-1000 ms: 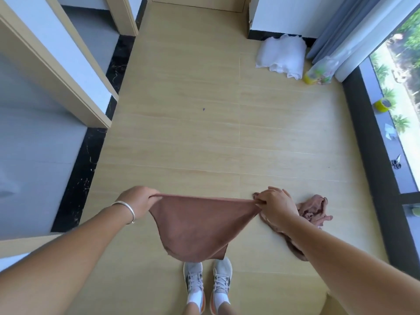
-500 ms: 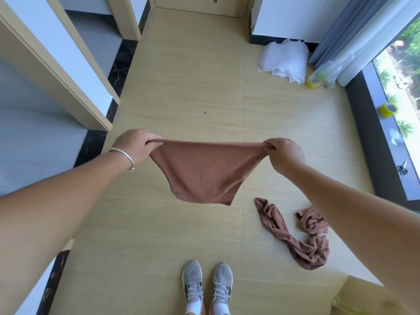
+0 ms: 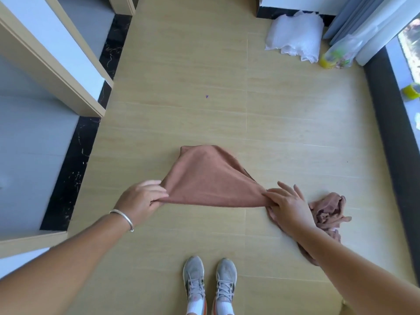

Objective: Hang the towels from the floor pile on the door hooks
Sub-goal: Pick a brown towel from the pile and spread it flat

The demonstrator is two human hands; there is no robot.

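A brown towel [image 3: 209, 178] is stretched between my two hands above the wooden floor, its loose middle billowing away from me. My left hand [image 3: 141, 200] pinches the towel's left corner; a silver bangle sits on that wrist. My right hand [image 3: 287, 204] pinches the right corner with thumb and forefinger while the other fingers are spread. More brown towels [image 3: 329, 211] lie crumpled in a pile on the floor just right of my right hand, partly hidden by my forearm. No door hooks are in view.
My feet in grey sneakers [image 3: 210, 283] stand below the towel. A white crumpled sheet [image 3: 293, 38] and a plastic bag [image 3: 338, 54] lie at the back right by grey curtains. A door frame [image 3: 68, 80] edges the left; a window sill [image 3: 409, 87] runs along the right.
My hands first rose with the towel, then dropped back low, and the towel's hanging middle has flipped up and away from me. The right hand's fingers have spread.
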